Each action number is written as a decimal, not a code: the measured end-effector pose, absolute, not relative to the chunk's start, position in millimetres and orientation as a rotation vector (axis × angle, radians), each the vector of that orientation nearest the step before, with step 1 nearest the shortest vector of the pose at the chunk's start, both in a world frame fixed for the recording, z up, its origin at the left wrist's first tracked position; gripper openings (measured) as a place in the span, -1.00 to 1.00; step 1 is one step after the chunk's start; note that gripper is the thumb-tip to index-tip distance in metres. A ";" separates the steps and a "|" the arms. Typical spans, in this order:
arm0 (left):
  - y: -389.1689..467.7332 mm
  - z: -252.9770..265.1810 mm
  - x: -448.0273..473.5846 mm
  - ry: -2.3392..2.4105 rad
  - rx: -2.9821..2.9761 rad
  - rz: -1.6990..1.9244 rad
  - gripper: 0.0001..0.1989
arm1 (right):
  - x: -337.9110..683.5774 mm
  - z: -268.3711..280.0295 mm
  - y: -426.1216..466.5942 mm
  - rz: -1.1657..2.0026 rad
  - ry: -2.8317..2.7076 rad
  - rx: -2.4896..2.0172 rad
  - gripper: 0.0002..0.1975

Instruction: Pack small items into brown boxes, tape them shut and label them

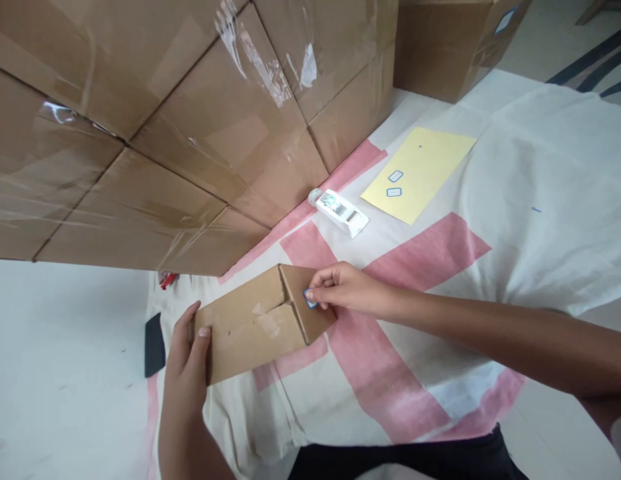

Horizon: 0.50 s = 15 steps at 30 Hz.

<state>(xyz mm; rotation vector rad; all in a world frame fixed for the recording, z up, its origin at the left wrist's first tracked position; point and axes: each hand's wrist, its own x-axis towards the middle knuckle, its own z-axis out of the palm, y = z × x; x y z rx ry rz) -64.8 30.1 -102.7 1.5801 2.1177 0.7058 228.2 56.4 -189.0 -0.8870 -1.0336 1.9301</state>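
A small brown cardboard box [247,323] lies on the cloth in front of me, with a strip of clear tape across its flaps. My left hand [189,343] grips the box's left end, thumb on top and fingers round the far side. At the right end, my right hand [333,287] pinches a small blue-edged sticker [310,299] against the end face. Part of the sticker is hidden by the fingers. Beyond the box lies a yellow sheet [425,170] bearing two similar blue-edged stickers [395,192].
Taped cardboard boxes [230,140] form a stacked wall at the back left. Another carton [440,50] stands behind the sheet. A white bottle-like item [340,212] lies near the stack. On the left are a black flat object [155,345] and a red scrap [167,280]. White cloth with pink bands [390,380] covers the surface.
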 end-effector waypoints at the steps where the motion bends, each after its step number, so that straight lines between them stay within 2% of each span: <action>1: 30.4 -102.9 -64.5 2.112 1.597 0.703 -0.43 | 228.0 -188.4 56.2 1.931 -1.036 -0.897 -0.65; 4: 31.6 -103.7 -64.7 2.098 1.638 0.690 -0.44 | 228.8 -188.5 56.2 1.914 -1.052 -0.908 -0.59; 8: 32.2 -103.4 -65.3 2.116 1.649 0.657 -0.43 | 236.7 -194.9 61.1 1.941 -1.113 -0.988 -0.41; 15: 30.2 -100.7 -62.0 2.133 1.606 0.647 -0.45 | 248.4 -195.1 69.2 2.205 -1.216 -1.012 -0.43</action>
